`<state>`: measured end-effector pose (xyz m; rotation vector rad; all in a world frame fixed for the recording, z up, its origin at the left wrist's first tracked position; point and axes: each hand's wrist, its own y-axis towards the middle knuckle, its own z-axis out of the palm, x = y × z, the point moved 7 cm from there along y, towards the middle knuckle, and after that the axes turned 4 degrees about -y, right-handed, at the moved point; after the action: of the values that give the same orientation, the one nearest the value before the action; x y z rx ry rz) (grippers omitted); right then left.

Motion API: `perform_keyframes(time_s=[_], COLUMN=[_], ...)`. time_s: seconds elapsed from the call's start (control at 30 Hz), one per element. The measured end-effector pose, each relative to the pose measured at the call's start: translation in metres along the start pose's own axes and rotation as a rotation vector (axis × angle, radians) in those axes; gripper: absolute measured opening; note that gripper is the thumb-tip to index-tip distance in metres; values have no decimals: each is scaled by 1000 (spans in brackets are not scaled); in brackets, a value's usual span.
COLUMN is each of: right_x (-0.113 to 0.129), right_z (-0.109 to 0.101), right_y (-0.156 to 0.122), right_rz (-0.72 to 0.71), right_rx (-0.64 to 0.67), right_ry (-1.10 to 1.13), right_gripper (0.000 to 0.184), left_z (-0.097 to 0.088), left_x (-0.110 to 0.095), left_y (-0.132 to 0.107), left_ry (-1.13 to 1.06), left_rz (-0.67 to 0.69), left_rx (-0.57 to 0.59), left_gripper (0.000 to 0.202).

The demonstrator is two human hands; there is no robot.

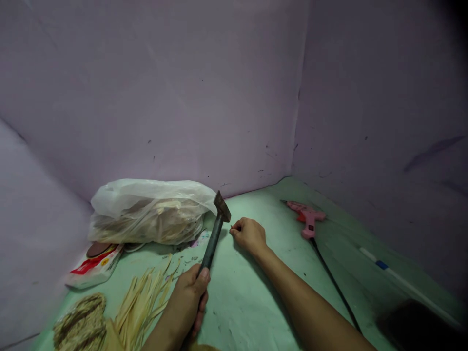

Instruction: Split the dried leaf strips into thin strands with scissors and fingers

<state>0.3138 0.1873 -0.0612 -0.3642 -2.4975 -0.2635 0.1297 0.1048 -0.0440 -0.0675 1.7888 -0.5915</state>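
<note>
My left hand (pixel 190 296) is wrapped round the dark handle of a hammer (pixel 212 240), its worn metal head raised at the far end. Just right of the hammer head, my right hand (pixel 250 235) rests low over the green surface (pixel 252 297) with thumb and forefinger pinched. A tiny dark tip shows at those fingers, too small to name. The hammer head and the pinching fingers are close but apart.
Against the wall lies a translucent plastic bag (pixel 146 214) of pale material. A red-and-white packet (pixel 97 265), dried strips (pixel 142 302) and a braided coil (pixel 81 321) are at left. A pink glue gun (pixel 309 217) with a black cord (pixel 334 282) lies at right.
</note>
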Motion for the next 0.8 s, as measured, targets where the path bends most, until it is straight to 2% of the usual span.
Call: perform_keyframes(time_s=[0.1, 0.27, 0.43, 0.63, 0.8], right_x=[1, 1, 2, 2, 2], right_z=[0, 0, -1, -1, -3], right_y=[0, -1, -1, -1, -1], right_rz=[0, -9, -8, -20, -17], right_rx=[-1, -11, -24, -36, -41], right_ry=[-4, 0, -15, 9, 18], right_gripper=[15, 15, 14, 15, 15], left_z=[-2, -7, 0, -3, -2], left_x=[1, -8, -2, -7, -3], left_y=[-1, -3, -2, -1, 1], left_ry=[26, 43, 65, 23, 100], left_rz=[-43, 36, -46, 41, -14], left_rx=[-8, -69, -14, -109, -29], left_gripper=[40, 40, 38, 38, 36])
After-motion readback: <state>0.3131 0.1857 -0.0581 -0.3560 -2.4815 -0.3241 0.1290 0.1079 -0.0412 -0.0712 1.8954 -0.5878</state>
